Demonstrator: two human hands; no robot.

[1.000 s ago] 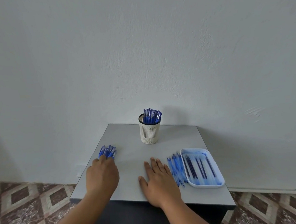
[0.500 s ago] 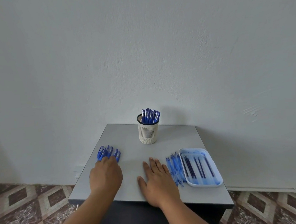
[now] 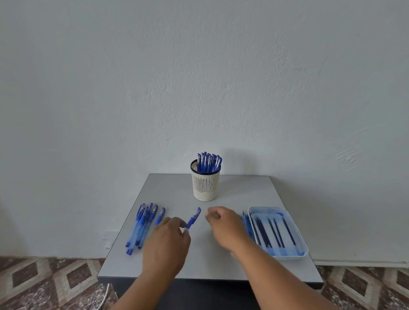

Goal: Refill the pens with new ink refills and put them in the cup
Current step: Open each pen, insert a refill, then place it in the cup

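My left hand (image 3: 167, 242) grips a blue pen (image 3: 193, 219) over the middle of the grey table (image 3: 240, 193), the capped end pointing up and away. A little to the right, my right hand (image 3: 224, 226) hovers with curled fingers and holds nothing I can see. A heap of blue pens (image 3: 143, 225) lies on the table's left side. At the back stands a cream slotted cup (image 3: 206, 186) with several blue pens in it. A white tray (image 3: 299, 240) of dark ink refills sits at the right, with more refills (image 3: 245, 221) lying beside its left wall, partly hidden by my right hand.
The small table stands against a plain white wall (image 3: 192, 71). Patterned floor tiles (image 3: 38, 287) show on both sides, and a white cable (image 3: 98, 307) runs along the floor at the table's front left corner.
My left hand has lifted one pen out of the left heap and carried it toward the middle. My right hand has risen off the table and curled its fingers.
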